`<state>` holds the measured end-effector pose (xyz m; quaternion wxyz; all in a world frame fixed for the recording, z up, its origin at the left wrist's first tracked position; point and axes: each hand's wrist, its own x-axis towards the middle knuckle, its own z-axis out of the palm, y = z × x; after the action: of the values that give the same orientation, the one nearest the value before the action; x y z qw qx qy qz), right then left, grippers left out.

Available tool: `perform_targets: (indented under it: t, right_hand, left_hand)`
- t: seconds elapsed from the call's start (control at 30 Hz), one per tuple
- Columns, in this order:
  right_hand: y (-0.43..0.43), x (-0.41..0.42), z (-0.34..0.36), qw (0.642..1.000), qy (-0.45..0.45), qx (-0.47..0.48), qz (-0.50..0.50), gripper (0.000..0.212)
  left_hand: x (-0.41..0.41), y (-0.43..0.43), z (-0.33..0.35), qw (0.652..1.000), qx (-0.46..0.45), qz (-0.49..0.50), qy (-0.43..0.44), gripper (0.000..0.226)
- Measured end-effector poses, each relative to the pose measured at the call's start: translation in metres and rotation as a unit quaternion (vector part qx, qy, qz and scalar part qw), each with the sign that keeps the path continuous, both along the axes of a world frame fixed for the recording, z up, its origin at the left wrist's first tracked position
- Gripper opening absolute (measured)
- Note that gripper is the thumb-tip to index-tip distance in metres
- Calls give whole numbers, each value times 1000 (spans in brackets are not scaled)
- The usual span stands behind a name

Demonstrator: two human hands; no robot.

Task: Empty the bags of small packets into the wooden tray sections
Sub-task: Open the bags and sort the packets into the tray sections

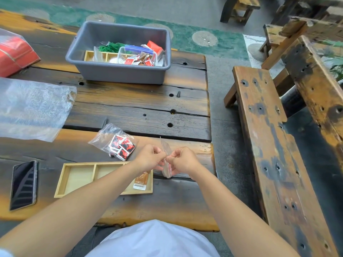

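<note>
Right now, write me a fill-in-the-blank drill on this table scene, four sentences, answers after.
1. Both hands, left hand and right hand, pinch a small clear ____.
2. The wooden tray lies right of the black ____.
3. The bag of red packets lies beyond the tray, on the ____.
4. The grey tub holds another wooden ____.

Answers: bag; phone; table; tray

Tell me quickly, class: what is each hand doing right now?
Left hand: closed, pinching one side of the small clear zip bag.
Right hand: closed, pinching the other side of the same bag.
</note>
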<state>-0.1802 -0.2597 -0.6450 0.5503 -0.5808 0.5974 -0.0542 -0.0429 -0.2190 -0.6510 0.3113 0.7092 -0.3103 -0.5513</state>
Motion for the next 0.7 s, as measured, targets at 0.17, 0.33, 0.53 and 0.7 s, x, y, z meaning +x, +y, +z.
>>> perform_targets:
  t: [0.17,0.33,0.53,0.7]
  right_hand:
    - [4,7,1,993,76,-85,7,19]
    - [-3,-8,-10,989,88,-75,-88,21]
    - [-4,-21,-11,984,84,-89,-129,16]
    - [6,-9,-13,989,53,-123,-60,14]
  left_hand:
    - [-10,-5,-2,998,1,11,-63,8]
    - [2,2,-8,991,6,46,-127,32]
    - [12,11,-3,989,24,40,-140,22]
    - [4,4,8,967,40,-60,-246,32]
